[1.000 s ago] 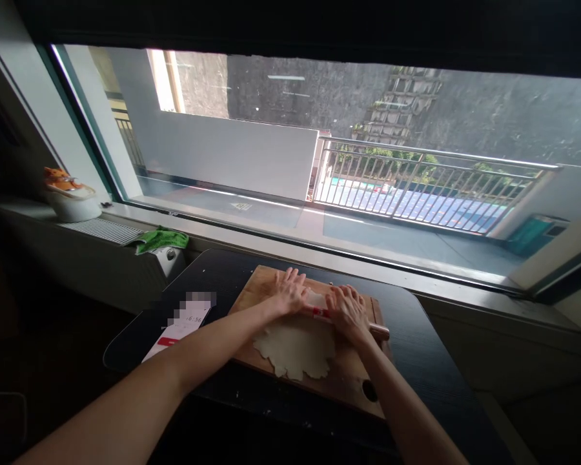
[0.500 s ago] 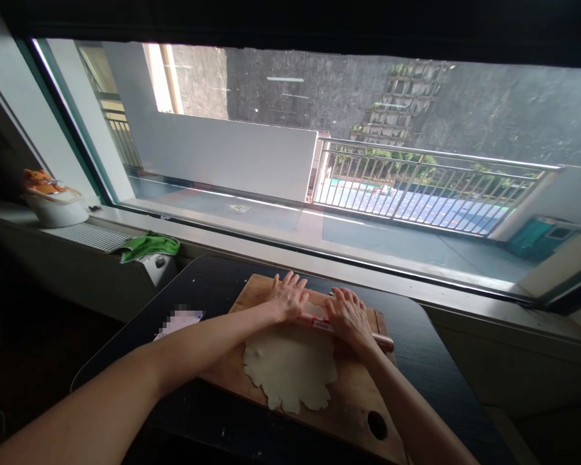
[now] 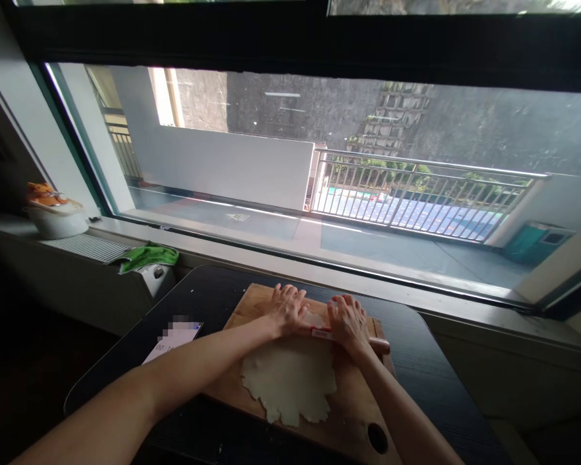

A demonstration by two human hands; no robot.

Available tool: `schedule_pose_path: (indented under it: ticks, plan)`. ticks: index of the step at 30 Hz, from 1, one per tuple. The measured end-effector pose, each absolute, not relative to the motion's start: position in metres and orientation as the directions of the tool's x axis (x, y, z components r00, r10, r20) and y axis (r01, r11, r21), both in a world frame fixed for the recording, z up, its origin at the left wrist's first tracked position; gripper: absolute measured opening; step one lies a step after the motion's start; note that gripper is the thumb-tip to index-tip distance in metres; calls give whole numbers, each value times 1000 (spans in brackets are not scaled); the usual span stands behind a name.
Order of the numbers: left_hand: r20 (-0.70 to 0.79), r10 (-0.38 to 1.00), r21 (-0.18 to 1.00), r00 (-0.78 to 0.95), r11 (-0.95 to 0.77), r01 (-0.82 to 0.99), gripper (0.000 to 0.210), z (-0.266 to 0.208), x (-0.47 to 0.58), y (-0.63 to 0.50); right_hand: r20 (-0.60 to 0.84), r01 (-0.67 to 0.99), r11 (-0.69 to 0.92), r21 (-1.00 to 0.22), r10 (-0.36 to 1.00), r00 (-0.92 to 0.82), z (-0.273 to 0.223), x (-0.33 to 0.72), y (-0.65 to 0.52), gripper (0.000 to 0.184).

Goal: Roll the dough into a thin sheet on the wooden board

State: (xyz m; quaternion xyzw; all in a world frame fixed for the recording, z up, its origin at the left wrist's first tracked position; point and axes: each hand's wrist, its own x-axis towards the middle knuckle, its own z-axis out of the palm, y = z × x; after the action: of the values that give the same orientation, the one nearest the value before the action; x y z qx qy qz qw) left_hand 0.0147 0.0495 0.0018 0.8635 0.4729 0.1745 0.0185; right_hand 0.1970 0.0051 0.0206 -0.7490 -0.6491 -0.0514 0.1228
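Note:
A wooden rolling pin (image 3: 380, 345) lies crosswise over the far part of a thin, ragged-edged sheet of dough (image 3: 289, 384). My left hand (image 3: 287, 310) rests on the pin's left part, fingers bent over its far side. On the right part, my right hand (image 3: 348, 321) curls over it the same way. Between the hands a red and white label shows on the pin, and a little dough is visible beyond it. Beneath the dough is a wooden cutting board (image 3: 351, 413) with a round hole near its front right corner.
The board is on a dark table (image 3: 430, 381). A phone (image 3: 177, 339) lies left of my left forearm. Along the window sill are a green cloth (image 3: 150, 256) and a white container (image 3: 58, 219) with something orange on top. A large window stands behind the table.
My fingers, stretched out before, now bend more over the rolling pin. Both hands stay on it, with little shift over the dough. The view has tilted up slightly.

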Motion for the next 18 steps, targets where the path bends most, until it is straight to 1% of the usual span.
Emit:
schedule_pose_path:
  ticks: [2,4,6,9,12,14,16,18]
  plan:
    - [356,771,180,528,-611,771,34,3,13,44,227,979,-167,-115,955,189,27,198,8,39]
    - [405,688,149,602,-700,699,31,-1,8,31,239,986,-140,-92,958,159,25,202,-2,40]
    - [409,643,124,648,-742,658,29,-5,5,18,245,990,-119,-78,960,134,18,209,-19,42]
    - [358,667,117,654,-727,677,24,0,8,9,225,980,-174,-96,955,192,14,219,-38,47]
    - [341,684,115,645,-711,694,23,20,6,12,198,973,-209,-97,954,224,23,218,-41,50]
    - [345,701,104,625,-690,716,25,34,-6,14,212,981,-174,-87,959,189,33,208,-35,49]
    - [329,738,98,589,-647,756,26,41,-25,13,239,992,-98,-74,965,113,41,191,-28,44]
    - [294,779,95,553,-600,794,25,37,-45,8,232,998,-6,-60,973,20,43,170,-21,39]
